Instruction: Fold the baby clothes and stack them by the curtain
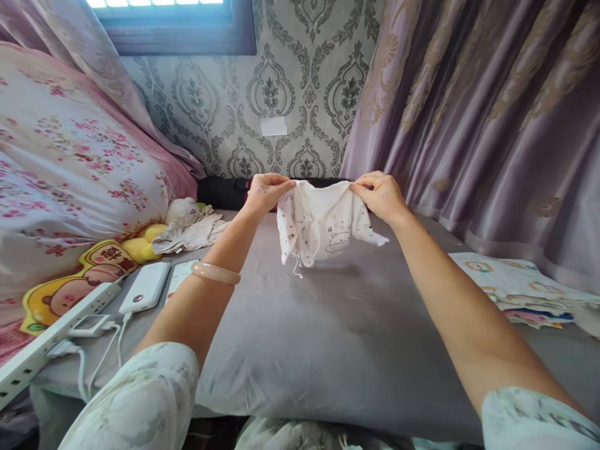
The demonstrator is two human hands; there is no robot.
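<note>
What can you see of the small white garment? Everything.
The small white garment is a long-sleeved top in thin, soft-looking fabric, with small scattered prints, a line drawing low on it and a dangling tie string. It hangs wrinkled over the grey sheet, its shoulders pinched by the left grip and the right grip, neckline sagging between.

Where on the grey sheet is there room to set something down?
The widest bare patch of grey sheet is between the left forearm and right forearm, nearer than the white baby shirt. A smaller one lies beyond the right forearm, nearer than the folded cloths. The left is crowded: power strip, power bank, phone.
</note>
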